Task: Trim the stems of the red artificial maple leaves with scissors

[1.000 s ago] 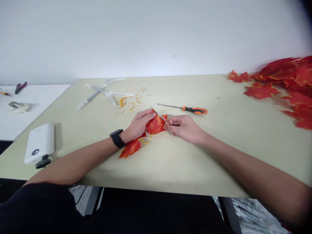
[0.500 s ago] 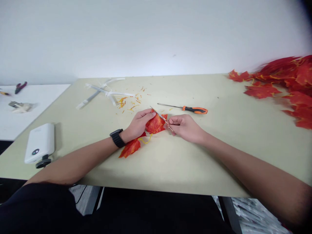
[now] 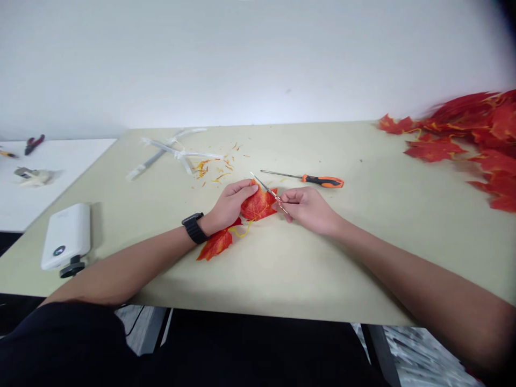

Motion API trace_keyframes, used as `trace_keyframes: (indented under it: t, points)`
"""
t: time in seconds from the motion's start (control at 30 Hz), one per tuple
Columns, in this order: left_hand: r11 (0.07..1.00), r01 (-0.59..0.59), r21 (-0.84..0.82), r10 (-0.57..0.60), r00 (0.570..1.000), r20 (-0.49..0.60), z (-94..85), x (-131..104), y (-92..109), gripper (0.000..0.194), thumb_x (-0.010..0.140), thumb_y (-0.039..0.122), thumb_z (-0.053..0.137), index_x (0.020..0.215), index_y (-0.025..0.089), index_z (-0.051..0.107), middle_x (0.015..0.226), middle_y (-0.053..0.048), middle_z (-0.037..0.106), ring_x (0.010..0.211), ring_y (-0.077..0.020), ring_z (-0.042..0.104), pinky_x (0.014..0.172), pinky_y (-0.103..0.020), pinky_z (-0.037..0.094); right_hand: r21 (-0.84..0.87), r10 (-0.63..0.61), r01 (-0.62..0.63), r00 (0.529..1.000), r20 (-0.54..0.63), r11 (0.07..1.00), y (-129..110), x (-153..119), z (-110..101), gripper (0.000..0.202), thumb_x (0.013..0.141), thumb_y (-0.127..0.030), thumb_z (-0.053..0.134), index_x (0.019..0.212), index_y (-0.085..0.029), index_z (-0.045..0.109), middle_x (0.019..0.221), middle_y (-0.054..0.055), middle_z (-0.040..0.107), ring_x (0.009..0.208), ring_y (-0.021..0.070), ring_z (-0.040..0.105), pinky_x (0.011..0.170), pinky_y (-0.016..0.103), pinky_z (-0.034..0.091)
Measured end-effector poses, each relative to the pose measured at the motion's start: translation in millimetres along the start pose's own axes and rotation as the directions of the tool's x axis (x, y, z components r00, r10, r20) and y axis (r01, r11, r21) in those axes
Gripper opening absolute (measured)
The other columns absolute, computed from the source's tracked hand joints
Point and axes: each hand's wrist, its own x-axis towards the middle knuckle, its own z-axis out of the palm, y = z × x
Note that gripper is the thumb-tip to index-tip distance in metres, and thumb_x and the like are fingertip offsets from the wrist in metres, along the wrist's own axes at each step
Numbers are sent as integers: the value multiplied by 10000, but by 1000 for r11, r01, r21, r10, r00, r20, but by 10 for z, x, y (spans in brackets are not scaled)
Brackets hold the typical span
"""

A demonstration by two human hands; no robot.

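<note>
My left hand [image 3: 229, 206] pinches a red-orange artificial maple leaf [image 3: 258, 206] near its top left edge. Small metal scissors [image 3: 269, 191] are in my right hand [image 3: 308, 208], with their blades pointing up and left across the leaf's upper edge. A second leaf [image 3: 217, 245] lies below my left wrist, and a yellow stem [image 3: 241, 232] curls between the two leaves. Beyond my hands, a screwdriver [image 3: 322, 181] with an orange and black handle rests on the table.
Leaf scraps [image 3: 202, 168] lie beside clear plastic tubes [image 3: 163, 148] at the back left. A white device [image 3: 67, 236] stands at the left. Many red leaves [image 3: 479, 129] are piled at the far right. Pliers [image 3: 34, 144] sit on a white table [image 3: 80, 161].
The scissors and my right hand have moved up slightly, and the blade tips now sit a little higher above the leaf. My left hand has hardly moved.
</note>
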Motion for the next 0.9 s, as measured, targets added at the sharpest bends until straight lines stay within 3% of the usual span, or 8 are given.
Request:
trace_keyframes:
  t: [0.23,0.37,0.5,0.67,0.8,0.9]
  points:
    - [995,-6,96,4,1000,22,20,-22,39,304,913,418,678,747,167,634,705,15,586,635,-102,503,631,-236,413,58,65,-61,996,-58,996,-26,14,-8,316,795,-292,679,539,-190,525,664,36,644,786,188,637,691,292,456]
    - [990,-14,141,11,1000,25,26,-42,64,277,913,365,668,728,167,608,687,23,560,621,-93,486,615,-229,395,87,19,-10,995,-101,996,-13,15,-16,388,848,-352,692,526,-187,550,670,41,648,954,219,683,818,299,493]
    - [988,-15,153,8,999,41,24,-46,77,212,895,298,657,736,165,614,684,23,570,613,-87,502,601,-220,406,100,16,-1,989,-148,995,-5,11,-23,390,852,-363,712,547,-191,542,620,33,629,985,234,691,859,310,497]
    - [995,12,103,-25,992,123,30,-54,108,98,832,234,703,833,169,630,655,35,596,545,-73,515,526,-200,400,155,-29,69,969,-246,986,-15,12,-17,353,861,-405,729,628,-191,573,605,24,626,816,191,648,715,278,468]
    - [992,14,128,-35,986,163,45,-76,150,167,820,232,760,859,169,611,669,42,601,553,-63,530,522,-185,407,209,-56,127,947,-316,970,-17,28,-43,458,835,-521,773,626,-185,541,612,9,603,549,99,438,532,263,336]
    - [986,10,169,-42,981,188,61,-97,193,205,806,251,804,851,154,630,739,25,636,630,-65,572,595,-183,461,260,-57,163,927,-372,952,11,54,-73,488,812,-554,798,637,-182,537,618,1,592,483,65,312,478,264,254]
